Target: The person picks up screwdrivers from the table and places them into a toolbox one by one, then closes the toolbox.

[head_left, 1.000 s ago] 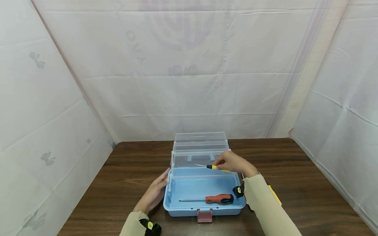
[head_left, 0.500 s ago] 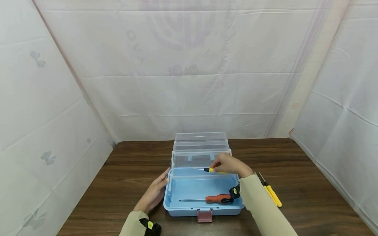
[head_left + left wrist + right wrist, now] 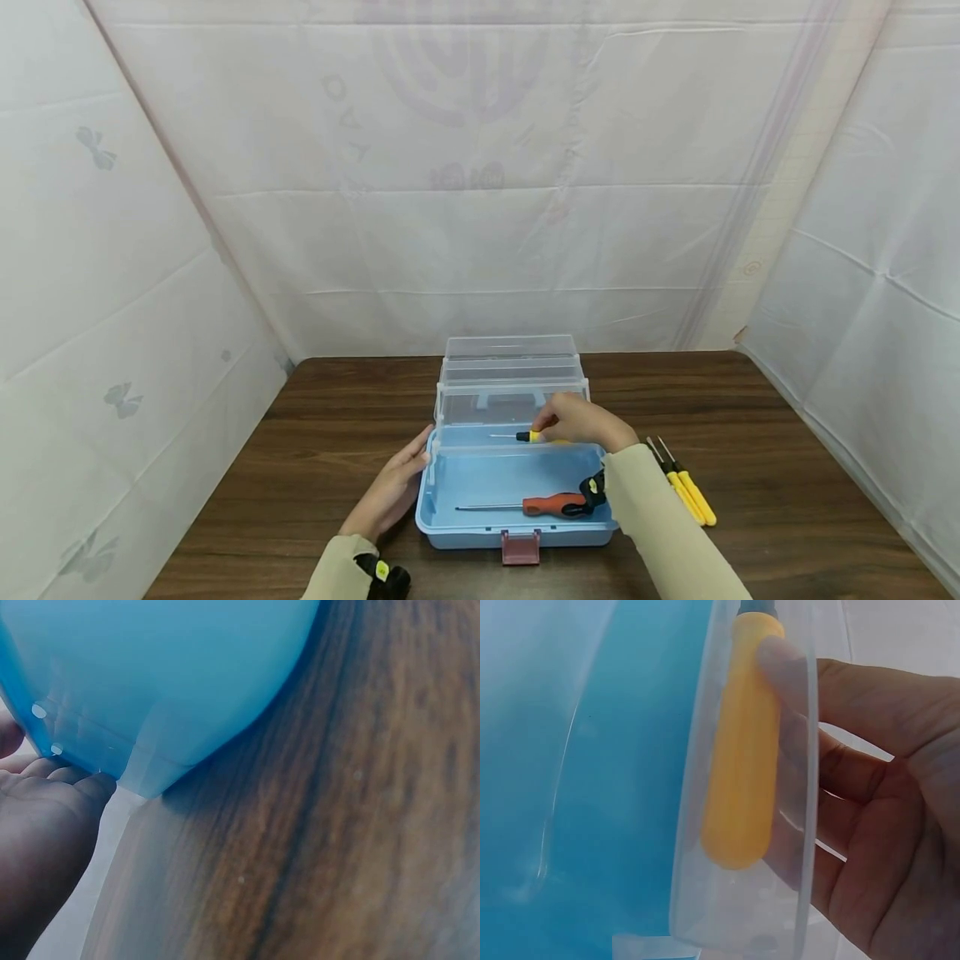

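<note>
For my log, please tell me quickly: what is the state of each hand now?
Left hand: open, against the side of the blue box.
Right hand: closed, holding a yellow-handled screwdriver.

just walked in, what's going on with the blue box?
A person's right hand pinches a yellow-handled screwdriver in a clear tray of the open blue box. The left hand rests against the box's left side. An orange-and-black screwdriver lies in the bottom. Two other yellow-handled tools lie on the table, right of the box.
</note>
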{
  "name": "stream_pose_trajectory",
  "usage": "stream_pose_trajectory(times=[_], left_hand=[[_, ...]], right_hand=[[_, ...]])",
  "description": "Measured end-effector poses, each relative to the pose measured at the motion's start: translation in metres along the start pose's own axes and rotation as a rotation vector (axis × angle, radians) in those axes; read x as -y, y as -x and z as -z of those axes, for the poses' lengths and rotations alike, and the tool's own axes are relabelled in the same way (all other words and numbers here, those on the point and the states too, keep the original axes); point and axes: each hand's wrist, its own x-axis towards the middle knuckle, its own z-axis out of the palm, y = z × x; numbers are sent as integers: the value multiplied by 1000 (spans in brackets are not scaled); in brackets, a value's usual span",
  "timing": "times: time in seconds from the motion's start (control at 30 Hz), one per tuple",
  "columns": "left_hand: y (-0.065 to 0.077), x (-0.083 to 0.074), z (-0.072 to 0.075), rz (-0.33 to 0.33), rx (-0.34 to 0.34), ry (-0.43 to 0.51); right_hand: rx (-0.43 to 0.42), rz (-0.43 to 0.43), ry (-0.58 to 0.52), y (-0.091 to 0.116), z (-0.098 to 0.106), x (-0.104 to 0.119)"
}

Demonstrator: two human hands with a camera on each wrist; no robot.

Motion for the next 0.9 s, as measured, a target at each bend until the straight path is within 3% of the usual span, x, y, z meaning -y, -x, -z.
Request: stream_pose_trajectory(times=[0.9], left_hand=[[2,-1,1,4,27,14]], right_hand=[[22,-24,-32,1,0,0]])
